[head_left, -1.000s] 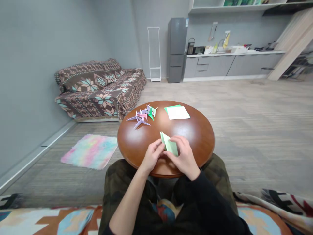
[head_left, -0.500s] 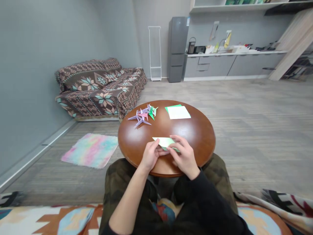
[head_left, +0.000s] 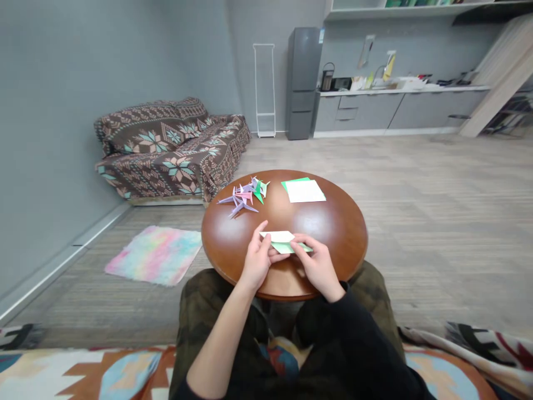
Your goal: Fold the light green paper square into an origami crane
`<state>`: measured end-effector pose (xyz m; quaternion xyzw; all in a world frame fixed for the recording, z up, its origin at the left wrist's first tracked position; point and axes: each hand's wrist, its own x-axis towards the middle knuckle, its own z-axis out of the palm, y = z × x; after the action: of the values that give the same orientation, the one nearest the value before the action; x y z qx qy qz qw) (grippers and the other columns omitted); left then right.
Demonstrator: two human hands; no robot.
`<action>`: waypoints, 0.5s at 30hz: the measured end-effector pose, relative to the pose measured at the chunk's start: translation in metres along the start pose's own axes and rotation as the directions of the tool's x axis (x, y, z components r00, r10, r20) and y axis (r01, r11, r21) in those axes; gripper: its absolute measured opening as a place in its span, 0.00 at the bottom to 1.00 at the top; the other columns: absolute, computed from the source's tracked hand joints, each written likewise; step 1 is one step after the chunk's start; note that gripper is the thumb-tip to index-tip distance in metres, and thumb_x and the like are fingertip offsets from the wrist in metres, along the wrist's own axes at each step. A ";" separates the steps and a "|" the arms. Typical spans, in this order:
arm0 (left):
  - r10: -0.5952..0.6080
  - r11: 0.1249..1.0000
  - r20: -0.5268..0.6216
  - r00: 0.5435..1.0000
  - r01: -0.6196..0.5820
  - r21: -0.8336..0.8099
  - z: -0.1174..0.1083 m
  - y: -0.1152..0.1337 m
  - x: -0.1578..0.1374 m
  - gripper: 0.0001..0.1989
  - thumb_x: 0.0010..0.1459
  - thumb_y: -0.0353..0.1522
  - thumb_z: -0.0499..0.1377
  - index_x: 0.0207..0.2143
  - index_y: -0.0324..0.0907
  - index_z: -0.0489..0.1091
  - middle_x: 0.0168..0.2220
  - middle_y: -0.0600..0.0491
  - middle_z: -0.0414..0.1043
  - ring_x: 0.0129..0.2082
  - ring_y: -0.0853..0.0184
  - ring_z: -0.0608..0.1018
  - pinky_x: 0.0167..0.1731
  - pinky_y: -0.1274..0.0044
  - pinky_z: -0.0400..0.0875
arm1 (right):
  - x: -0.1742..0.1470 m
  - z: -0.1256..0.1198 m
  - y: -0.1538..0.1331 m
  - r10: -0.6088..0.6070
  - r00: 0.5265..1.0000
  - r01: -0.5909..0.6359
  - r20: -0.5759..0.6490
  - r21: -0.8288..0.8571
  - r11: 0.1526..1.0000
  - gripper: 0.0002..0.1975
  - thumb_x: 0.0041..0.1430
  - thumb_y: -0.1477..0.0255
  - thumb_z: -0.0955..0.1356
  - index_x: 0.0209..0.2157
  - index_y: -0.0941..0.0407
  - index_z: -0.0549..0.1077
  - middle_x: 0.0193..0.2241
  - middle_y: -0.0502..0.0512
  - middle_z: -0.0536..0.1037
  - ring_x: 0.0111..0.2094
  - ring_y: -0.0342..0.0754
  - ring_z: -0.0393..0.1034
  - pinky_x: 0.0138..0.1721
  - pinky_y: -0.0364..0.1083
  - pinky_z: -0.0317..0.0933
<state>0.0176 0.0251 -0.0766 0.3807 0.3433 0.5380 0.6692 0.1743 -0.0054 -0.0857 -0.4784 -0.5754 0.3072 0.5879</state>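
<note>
So I've just got the head cam up on my end. From here I see the left hand (head_left: 257, 258) pinching the left end of a pale green and white folded piece of paper (head_left: 280, 238), thumb on top and fingers behind. The right hand (head_left: 317, 265) is closed on the other end with thumb and fingers. The paper's over the near half of a round, glossy brown wooden table (head_left: 345, 225); can't tell if it touches the top. Far left on the table I've got a bunch of purple, pink and green pointy folded-paper figures (head_left: 242, 205), packed close together. Right of those, well apart, a flat white paper sheet (head_left: 307, 191) partly covers a bright green paper sheet (head_left: 291, 183).
</note>
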 end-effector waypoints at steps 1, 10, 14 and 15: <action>0.019 1.000 -0.007 1.000 -0.019 -0.012 0.000 0.000 0.000 0.36 0.63 0.38 0.61 0.68 0.48 0.48 0.44 0.47 0.78 0.35 0.63 0.84 0.34 0.70 0.83 | -0.001 -0.001 0.001 0.028 1.000 -0.028 0.013 0.023 0.999 0.09 0.61 0.65 0.70 0.37 0.55 0.81 0.42 0.58 0.83 0.46 0.56 0.77 0.52 0.53 0.68; 0.044 0.998 0.120 0.992 -0.048 0.032 -0.002 0.000 0.000 0.26 0.61 0.41 0.62 0.60 0.46 0.64 0.47 0.46 0.78 0.39 0.62 0.84 0.37 0.73 0.82 | -0.001 -0.006 0.010 0.203 0.978 -0.208 0.046 0.217 0.954 0.14 0.58 0.60 0.73 0.40 0.55 0.84 0.38 0.56 0.85 0.37 0.55 0.79 0.42 0.53 0.75; 0.019 0.991 0.150 0.989 -0.038 0.128 -0.004 0.000 0.000 0.19 0.58 0.39 0.66 0.49 0.41 0.70 0.44 0.46 0.79 0.39 0.62 0.84 0.37 0.74 0.82 | 0.003 -0.011 0.010 0.271 0.962 -0.271 0.045 0.303 0.914 0.16 0.55 0.59 0.75 0.36 0.57 0.84 0.33 0.55 0.84 0.28 0.49 0.77 0.33 0.49 0.76; 0.018 0.988 0.138 0.990 -0.039 0.150 -0.004 -0.001 0.000 0.18 0.58 0.39 0.66 0.47 0.40 0.70 0.42 0.47 0.80 0.38 0.63 0.84 0.35 0.74 0.82 | 0.004 -0.012 0.010 0.277 0.960 -0.278 0.047 0.305 0.911 0.16 0.54 0.59 0.75 0.35 0.58 0.84 0.32 0.55 0.84 0.27 0.48 0.77 0.32 0.48 0.76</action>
<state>0.0145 0.0254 -0.0795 0.4717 0.3314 0.4923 0.6522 0.1880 -0.0011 -0.0920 -0.4569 -0.4475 0.4743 0.6050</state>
